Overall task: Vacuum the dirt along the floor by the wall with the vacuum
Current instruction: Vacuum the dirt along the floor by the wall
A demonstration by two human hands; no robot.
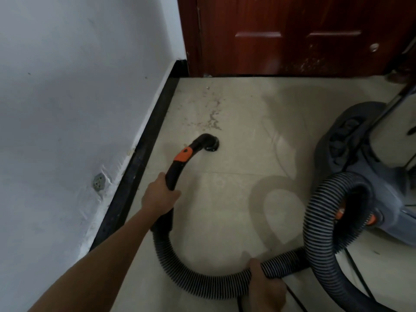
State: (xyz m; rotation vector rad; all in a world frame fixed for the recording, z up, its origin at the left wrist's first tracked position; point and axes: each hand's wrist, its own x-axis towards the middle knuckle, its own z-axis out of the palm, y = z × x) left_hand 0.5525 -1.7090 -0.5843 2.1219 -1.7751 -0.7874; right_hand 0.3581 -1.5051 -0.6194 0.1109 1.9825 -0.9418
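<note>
My L hand (161, 194) is wrapped round the black handle tube (174, 174) of the vacuum hose. Fingers are curled tight on it, and the arm is stretched fwd on the wall side. My R hand (265, 287) grips the ribbed hose (202, 282) further back, near the bottom edge of view, w/ fingers closed over the top of it. Btwn the two hands the hose sags in a U; can't tell if the low part touches the floor (236, 158).

From the L hand the tube runs up & fwd, past an orange collar (183, 154), then hooks over into the nozzle (211, 144). The nozzle's mouth faces down, right at the tile. The dirt (212, 115) is a streak of grey-brown specks & smears starting just beyond the nozzle. It runs on toward the red-brown door (292, 34) at the far end. The streak lies near the black baseboard (139, 165) but not against it.

The white wall (67, 86) is on my left, w/ a small greyish plate (99, 182) set low in it, just above the baseboard.

On my right is the vacuum body (351, 154), dark grey base w/ a shiny drum above. Past my R hand the hose swings round in a big loop to an orange-ringed port (371, 219) on the body. A thin black cord (360, 278) lies on the floor under that loop. The hose's shadow falls on the tile btwn nozzle & vacuum.
</note>
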